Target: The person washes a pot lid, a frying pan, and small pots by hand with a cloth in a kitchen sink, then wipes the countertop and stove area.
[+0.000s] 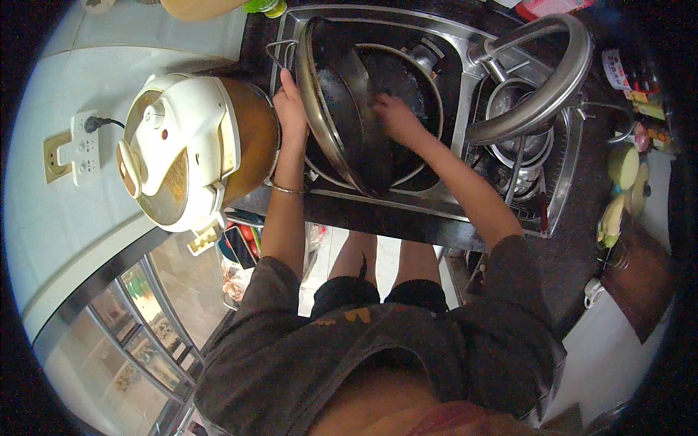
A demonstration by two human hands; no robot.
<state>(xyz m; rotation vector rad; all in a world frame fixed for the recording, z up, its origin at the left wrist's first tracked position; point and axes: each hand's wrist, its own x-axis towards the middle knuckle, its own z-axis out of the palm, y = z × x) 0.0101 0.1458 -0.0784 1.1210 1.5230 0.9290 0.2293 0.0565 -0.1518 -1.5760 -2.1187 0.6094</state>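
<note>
A dark wok (330, 92) with a metal rim stands tilted on its side over the left sink basin. My left hand (290, 106) grips its wire loop handle (282, 52) at the left. Beneath it sits a wide round vessel (440, 103) with a pale rim and a dark inside, partly hidden by the wok. My right hand (402, 121) reaches over this vessel, its fingers curled beside the dark inside of the wok. Shadow hides whether those fingers hold anything.
A curved steel faucet (567, 82) arches over the right basin, where metal bowls (518, 125) are stacked. To my left stands a white-lidded electric appliance (185, 147) plugged into a wall socket strip (86, 147). Cut vegetables (623, 166) lie on the right counter.
</note>
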